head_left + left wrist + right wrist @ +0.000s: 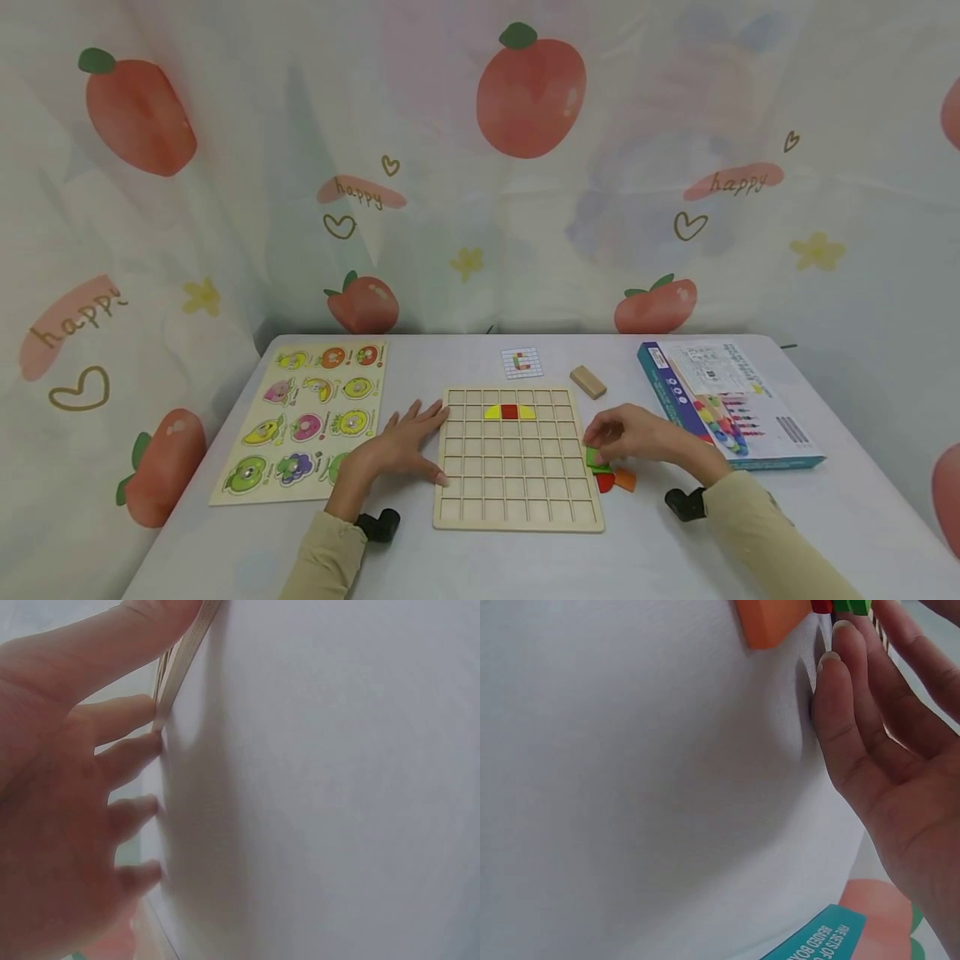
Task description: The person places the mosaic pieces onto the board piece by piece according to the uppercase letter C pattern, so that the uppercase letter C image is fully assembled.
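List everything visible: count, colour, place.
Backdrop: 1, pale, behind
Table: 1, white, foreground
Grid board: 1, tan, centre
Yellow pieces: 2, yellow, in board
Red square: 1, red, between them
Green pieces: count unclear, green, board's right
Red piece: 1, red, nearby
Orange piece: 1, orange, nearby
Pattern card: 1, white, beyond board
Wooden block: 1, tan, beyond board
Fruit puzzle: 1, multicoloured, left
Box: 1, teal, right
Wrist cameras: 2, black, wrists
Sleeves: 2, beige, forearms
Hands: 2, bare, flanking board

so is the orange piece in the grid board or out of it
Out: the orange piece lies on the white table, right of the grid board.
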Motion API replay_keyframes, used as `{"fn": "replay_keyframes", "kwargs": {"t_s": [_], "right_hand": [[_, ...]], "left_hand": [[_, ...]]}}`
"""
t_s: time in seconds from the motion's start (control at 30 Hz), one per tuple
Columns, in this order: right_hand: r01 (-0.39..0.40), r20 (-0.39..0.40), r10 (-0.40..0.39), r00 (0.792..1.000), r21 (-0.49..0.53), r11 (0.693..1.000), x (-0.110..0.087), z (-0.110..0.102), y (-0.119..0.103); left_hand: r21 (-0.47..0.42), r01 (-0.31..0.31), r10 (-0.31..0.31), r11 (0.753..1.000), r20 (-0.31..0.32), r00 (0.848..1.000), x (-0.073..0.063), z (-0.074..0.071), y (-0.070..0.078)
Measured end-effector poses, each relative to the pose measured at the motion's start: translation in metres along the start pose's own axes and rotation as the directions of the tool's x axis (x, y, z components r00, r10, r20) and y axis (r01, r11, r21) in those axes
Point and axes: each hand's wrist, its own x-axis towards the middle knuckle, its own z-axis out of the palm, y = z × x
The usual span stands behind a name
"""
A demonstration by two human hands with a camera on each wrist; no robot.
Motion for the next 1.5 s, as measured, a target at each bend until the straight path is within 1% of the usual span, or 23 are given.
{"fn": "replay_keyframes", "kwargs": {"t_s": [0.13, 0.23, 0.6, 0.8, 0.9, 1.07, 1.27, 1.4, 1.5], "right_hand": [[-0.027, 0.006, 0.027, 1.0, 0.002, 1.0, -0.001, 0.001, 0.002], [-0.024, 0.001, 0.024, 1.0, 0.002, 1.0, -0.001, 0.001, 0.003], [0.026, -0.052, -0.027, 0.998, -0.018, 1.0, -0.004, 0.001, 0.003], [0.054, -0.102, -0.052, 0.993, 0.023, 0.998, -0.003, 0.003, 0.003], [0.07, -0.152, -0.063, 0.986, 0.042, 0.997, -0.001, 0.006, 0.002], [0.076, -0.235, -0.05, 0.971, 0.107, 0.991, 0.004, 0.012, -0.002], [0.108, -0.256, -0.051, 0.965, 0.214, 0.971, 0.012, 0.02, -0.008], [0.115, -0.28, -0.049, 0.959, 0.227, 0.967, 0.019, 0.026, -0.014], [0.121, -0.312, -0.049, 0.949, 0.216, 0.969, 0.023, 0.03, -0.019]], "left_hand": [[0.008, -0.005, 0.005, 1.0, -0.004, 1.0, 0.0, 0.0, 0.0], [0.011, -0.008, 0.008, 1.0, -0.003, 1.0, 0.001, -0.001, 0.0], [0.018, -0.008, 0.008, 1.0, -0.007, 1.0, 0.001, 0.0, -0.001], [0.021, -0.007, 0.007, 1.0, -0.004, 1.0, 0.001, 0.001, -0.001], [0.021, -0.007, 0.007, 1.0, -0.005, 1.0, 0.001, 0.0, -0.001], [0.024, -0.013, 0.013, 1.0, -0.007, 1.0, 0.0, 0.001, 0.0], [0.015, -0.007, 0.007, 1.0, -0.008, 1.0, -0.001, 0.0, 0.0], [0.011, -0.012, 0.012, 1.0, -0.003, 1.0, -0.001, 0.0, -0.001], [0.014, -0.012, 0.012, 1.0, 0.0, 1.0, 0.0, 0.0, -0.001]]}}
